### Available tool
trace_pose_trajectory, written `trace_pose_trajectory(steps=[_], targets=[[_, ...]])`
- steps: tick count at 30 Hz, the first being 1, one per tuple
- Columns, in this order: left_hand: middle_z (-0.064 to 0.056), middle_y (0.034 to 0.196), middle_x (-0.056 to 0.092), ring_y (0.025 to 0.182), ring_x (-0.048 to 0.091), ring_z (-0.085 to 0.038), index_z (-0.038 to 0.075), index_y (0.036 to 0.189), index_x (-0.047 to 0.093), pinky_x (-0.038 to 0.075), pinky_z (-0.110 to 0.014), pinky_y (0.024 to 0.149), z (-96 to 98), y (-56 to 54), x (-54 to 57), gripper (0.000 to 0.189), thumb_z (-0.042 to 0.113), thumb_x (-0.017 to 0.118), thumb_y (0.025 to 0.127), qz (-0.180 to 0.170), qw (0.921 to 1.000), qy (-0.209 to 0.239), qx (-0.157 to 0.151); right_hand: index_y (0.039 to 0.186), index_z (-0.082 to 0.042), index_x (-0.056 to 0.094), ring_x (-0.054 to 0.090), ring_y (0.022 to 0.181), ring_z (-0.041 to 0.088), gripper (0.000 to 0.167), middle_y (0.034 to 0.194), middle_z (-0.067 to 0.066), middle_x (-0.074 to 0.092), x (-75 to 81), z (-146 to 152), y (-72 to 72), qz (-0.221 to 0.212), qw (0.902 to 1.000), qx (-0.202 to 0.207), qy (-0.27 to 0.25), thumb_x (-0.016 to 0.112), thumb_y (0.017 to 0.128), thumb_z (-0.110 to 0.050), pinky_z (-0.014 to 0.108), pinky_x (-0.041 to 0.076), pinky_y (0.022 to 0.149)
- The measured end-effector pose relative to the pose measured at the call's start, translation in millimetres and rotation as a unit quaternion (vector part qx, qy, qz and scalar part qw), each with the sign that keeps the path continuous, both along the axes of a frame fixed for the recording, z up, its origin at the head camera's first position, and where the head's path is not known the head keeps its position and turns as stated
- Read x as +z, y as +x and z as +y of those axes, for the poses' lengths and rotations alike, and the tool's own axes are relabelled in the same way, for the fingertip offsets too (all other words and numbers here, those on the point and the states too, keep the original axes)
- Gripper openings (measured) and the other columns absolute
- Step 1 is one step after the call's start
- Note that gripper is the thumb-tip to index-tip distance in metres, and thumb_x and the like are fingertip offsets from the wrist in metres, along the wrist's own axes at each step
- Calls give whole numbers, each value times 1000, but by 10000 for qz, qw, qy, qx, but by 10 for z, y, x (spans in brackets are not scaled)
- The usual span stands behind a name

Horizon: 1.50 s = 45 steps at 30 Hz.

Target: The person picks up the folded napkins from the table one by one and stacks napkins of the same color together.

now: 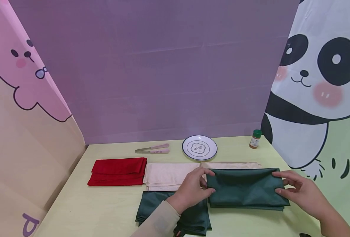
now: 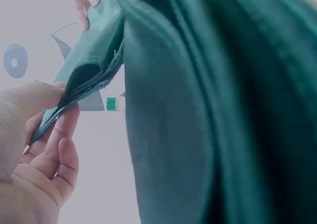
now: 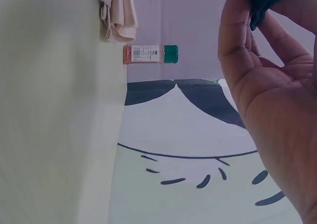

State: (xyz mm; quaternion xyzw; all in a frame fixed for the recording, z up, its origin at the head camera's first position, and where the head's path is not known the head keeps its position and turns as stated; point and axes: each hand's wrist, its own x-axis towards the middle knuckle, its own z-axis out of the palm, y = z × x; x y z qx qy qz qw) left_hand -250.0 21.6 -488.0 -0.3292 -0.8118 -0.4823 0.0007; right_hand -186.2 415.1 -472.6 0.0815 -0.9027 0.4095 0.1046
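A folded dark green cloth hangs between my two hands, above the right part of the table. My left hand pinches its left end between thumb and fingers; in the left wrist view the layers of the held cloth show edge-on. At the right end, my right hand pinches the cloth the same way. A second folded green cloth lies under my left forearm, partly hidden by it. Behind the hands lie a folded cream cloth and another cream cloth, mostly covered by the held one.
A folded red cloth lies on the left of the table. Along the back are tongs with pink handles, a white plate with a blue rim and a small green-capped jar. A purple sheet hangs behind.
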Motion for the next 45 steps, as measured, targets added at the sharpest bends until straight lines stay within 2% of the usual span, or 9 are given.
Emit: trace_pose_trajectory(steps=[5,11,16,23,28,34,40,45], targets=[[7,105,56,76,61,-4,23,129,62,53,-18,69,-58,-16,60,51,8,86,88,129,9999,23,5,136,-4,66,61,93,4,51,119,-15,61,48,-53,-4,114,9998,94,-120,85,89,-10,21,57,69],[6,106,57,77,59,-3,25,132,62,55,-20,72,-152,-31,135,52,8,86,88,-10,9999,93,116,135,-4,66,63,93,4,50,117,-10,63,121,-152,-21,330,9988,250,-258,84,89,-6,21,56,68],[5,107,58,78,59,-4,26,134,61,55,-21,74,-251,-61,185,53,10,85,89,21,9998,98,198,134,-5,67,64,91,5,50,112,-5,65,169,-260,-78,432,9984,212,-303,85,87,-5,20,55,67],[5,106,57,82,60,-13,26,138,60,55,-23,73,-413,-88,248,56,9,84,90,103,9994,115,314,136,-5,66,64,91,8,53,113,1,65,199,-416,-173,518,9977,301,-331,85,87,-3,19,55,68],[6,105,57,83,58,-10,26,140,58,55,-24,74,-514,-99,269,58,9,83,90,154,9989,89,438,137,-4,65,64,91,10,53,119,2,64,209,-530,-222,602,9963,420,-436,83,88,0,20,58,71],[3,106,58,82,58,-12,25,142,58,55,-26,74,-634,-126,272,60,8,82,90,302,9984,133,463,141,-8,63,65,91,10,55,121,3,61,219,-648,-257,507,9960,549,-489,82,89,-2,24,59,69],[6,106,58,83,60,-16,29,144,56,56,-28,75,-776,-130,297,66,7,83,88,217,9981,151,551,142,-6,62,63,91,13,55,122,4,60,254,-791,-277,560,9919,881,-724,79,90,2,24,58,70],[6,105,57,82,59,-15,28,146,54,57,-29,74,-902,-110,327,69,8,83,87,201,9979,77,617,143,-7,61,65,89,14,54,121,4,60,285,-919,-271,511,9911,963,-766,79,92,0,25,58,68]])
